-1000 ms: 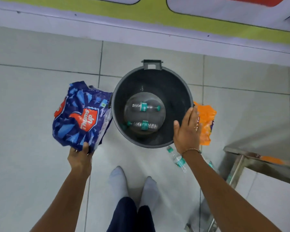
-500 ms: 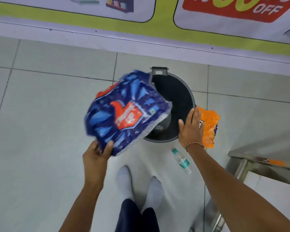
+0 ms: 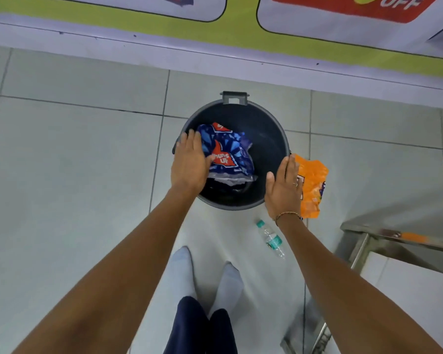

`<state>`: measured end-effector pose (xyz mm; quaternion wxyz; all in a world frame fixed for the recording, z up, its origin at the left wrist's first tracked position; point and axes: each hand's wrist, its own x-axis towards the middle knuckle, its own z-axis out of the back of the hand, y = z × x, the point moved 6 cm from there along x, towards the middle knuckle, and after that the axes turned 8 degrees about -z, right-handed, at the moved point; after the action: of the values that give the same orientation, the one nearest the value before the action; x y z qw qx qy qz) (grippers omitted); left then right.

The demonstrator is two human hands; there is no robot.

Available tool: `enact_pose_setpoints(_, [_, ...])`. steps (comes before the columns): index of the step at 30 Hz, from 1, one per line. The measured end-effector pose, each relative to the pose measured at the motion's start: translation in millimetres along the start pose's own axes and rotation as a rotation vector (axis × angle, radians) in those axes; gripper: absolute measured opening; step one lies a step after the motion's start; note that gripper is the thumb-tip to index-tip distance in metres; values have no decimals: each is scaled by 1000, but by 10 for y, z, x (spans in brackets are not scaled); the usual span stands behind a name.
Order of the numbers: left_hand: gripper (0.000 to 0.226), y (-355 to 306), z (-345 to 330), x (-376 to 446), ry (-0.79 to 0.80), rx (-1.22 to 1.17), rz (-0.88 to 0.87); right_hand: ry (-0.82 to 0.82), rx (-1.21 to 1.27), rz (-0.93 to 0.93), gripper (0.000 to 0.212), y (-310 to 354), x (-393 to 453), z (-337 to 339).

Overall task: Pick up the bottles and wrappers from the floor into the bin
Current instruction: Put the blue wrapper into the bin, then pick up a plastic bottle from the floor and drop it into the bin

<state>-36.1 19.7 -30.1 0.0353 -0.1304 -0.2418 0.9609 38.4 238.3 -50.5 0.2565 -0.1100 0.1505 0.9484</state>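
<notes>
Clear plastic bottle (image 3: 271,239) lies on the tiled floor (image 3: 74,162), near the feet and just right of them.

Farther off, the left hand (image 3: 189,164) presses flat, fingers spread, on a blue wrapper (image 3: 228,154) inside the black bin (image 3: 234,204). The right hand (image 3: 283,186) hovers open at the bin's right rim, gripping nothing. Beside it lies an orange wrapper (image 3: 313,187), probably light and crinkly; pinch an edge.

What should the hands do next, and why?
Probably let go of the blue wrapper: it already sits inside the bin under the left hand. The right hand, open at the rim, could then reach for the orange wrapper beside it on the floor.
</notes>
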Motion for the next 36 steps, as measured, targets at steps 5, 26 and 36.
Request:
enact_pose_setpoints(5, [72, 176, -197, -78, -1, 142, -86, -170, 309, -276, 48, -526, -166, -151])
enact_pose_setpoints(26, [70, 186, -310, -87, -161, 97, -100, 611, -362, -461, 48, -1669, -535, -1975])
enact_pose_setpoints(36, [75, 261, -360, -75, -224, 82, -118, 212, 263, -595, 51, -1393, -756, -1578])
